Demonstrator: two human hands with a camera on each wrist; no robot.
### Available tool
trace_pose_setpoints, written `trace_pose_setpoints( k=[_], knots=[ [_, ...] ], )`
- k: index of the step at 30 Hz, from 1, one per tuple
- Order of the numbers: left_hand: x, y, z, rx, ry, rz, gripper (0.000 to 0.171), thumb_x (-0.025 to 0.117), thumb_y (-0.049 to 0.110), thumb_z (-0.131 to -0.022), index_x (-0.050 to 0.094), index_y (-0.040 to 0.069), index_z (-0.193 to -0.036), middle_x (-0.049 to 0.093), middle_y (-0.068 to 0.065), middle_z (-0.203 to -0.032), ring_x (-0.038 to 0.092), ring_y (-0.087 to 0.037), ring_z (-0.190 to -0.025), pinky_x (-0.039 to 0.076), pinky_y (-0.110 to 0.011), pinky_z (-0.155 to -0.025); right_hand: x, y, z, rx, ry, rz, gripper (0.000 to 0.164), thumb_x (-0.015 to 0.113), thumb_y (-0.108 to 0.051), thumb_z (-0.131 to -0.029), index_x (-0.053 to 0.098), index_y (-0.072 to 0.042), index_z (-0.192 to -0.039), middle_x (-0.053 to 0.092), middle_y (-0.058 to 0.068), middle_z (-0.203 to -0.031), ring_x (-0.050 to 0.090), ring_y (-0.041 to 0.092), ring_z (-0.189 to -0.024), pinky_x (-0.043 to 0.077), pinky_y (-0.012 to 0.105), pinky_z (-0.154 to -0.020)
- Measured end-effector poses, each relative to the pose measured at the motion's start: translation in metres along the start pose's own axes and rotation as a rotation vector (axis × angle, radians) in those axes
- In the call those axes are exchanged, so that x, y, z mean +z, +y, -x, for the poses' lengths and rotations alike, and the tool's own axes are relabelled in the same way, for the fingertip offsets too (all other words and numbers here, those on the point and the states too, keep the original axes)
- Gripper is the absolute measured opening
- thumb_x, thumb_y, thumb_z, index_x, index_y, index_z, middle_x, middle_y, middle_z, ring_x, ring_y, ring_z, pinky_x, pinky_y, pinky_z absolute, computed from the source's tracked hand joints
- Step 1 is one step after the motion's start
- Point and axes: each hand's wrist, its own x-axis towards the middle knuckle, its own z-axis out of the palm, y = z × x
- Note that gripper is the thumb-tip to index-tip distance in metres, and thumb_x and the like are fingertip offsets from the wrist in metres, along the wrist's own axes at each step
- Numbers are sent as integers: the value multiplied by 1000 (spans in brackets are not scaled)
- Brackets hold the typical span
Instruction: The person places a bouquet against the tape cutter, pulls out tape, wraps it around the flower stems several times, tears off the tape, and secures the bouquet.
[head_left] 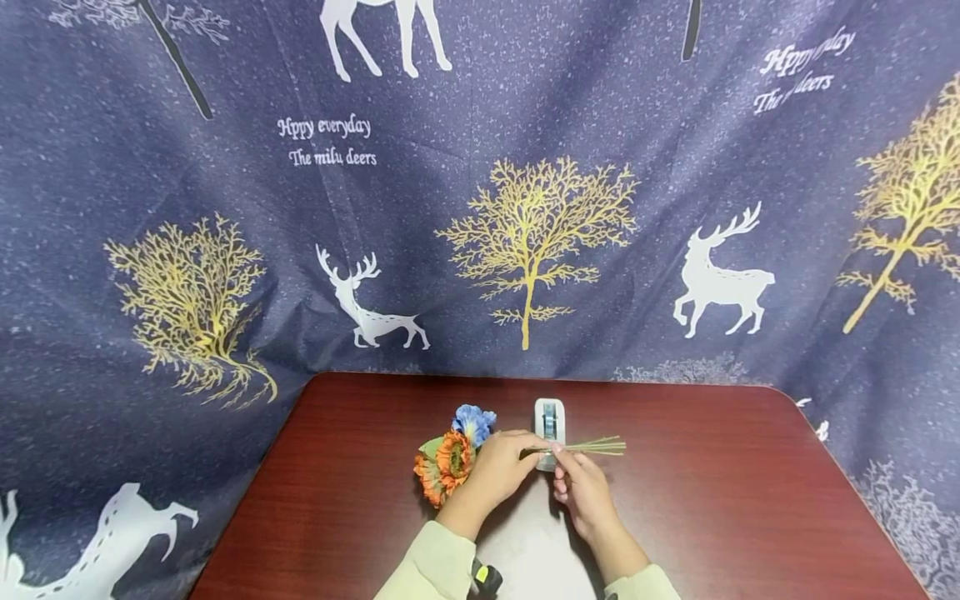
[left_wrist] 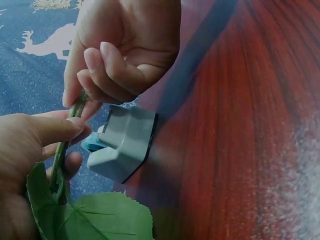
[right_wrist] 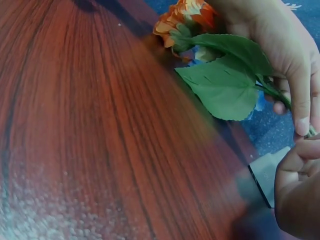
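A bunch of artificial flowers lies across the middle of the table in the head view, with orange blooms (head_left: 453, 456) and a blue bloom (head_left: 474, 423) to the left. Its thin green stems (head_left: 606, 447) stick out to the right. My left hand (head_left: 501, 463) holds the stems just below the blooms, thumb and fingers around them. Close beside it, my right hand (head_left: 583, 493) pinches the same stems between thumb and fingers. Green leaves (right_wrist: 220, 90) hang by the left hand in both wrist views. Directly behind the stems stands a grey-white tape dispenser (head_left: 550, 410), partly covered by the hands.
The reddish-brown wooden table (head_left: 720, 483) reaches out on both sides of the hands. A dark blue cloth (head_left: 465, 275) printed with deer and trees hangs behind it. At the left sleeve is a small black device (head_left: 487, 577) with a yellow-green mark.
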Motion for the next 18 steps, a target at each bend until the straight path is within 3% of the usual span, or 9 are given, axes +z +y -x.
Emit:
trace_pose_setpoints(
  k=[5, 13, 18],
  knots=[
    [1, 2, 0, 8, 9, -43, 23, 71, 23, -94, 76, 30, -114, 77, 8, -111, 73, -13, -103, 55, -30, -94, -2, 1, -1, 6, -27, -30, 23, 59, -26, -101, 52, -13, -83, 50, -9, -63, 41, 1, -49, 34, 16, -46],
    [2, 4, 1, -55, -6, -100, 23, 70, 28, -91, 74, 22, -113, 77, 2, -111, 72, -21, -104, 53, -36, -96, -2, 1, 0, 29, -14, -57, 21, 60, -23, -101, 56, -10, -86, 59, -4, -75, 52, 4, -56, 42, 17, -49],
    [1, 4, 1, -36, -11, -115, 20, 69, 26, -93, 75, 20, -111, 77, 2, -112, 72, -20, -106, 53, -37, -99, -4, 2, -2, 38, -26, -55, 18, 60, -24, -101, 57, -9, -91, 63, -3, -79, 58, 6, -61, 48, 18, -53]
  ],
)
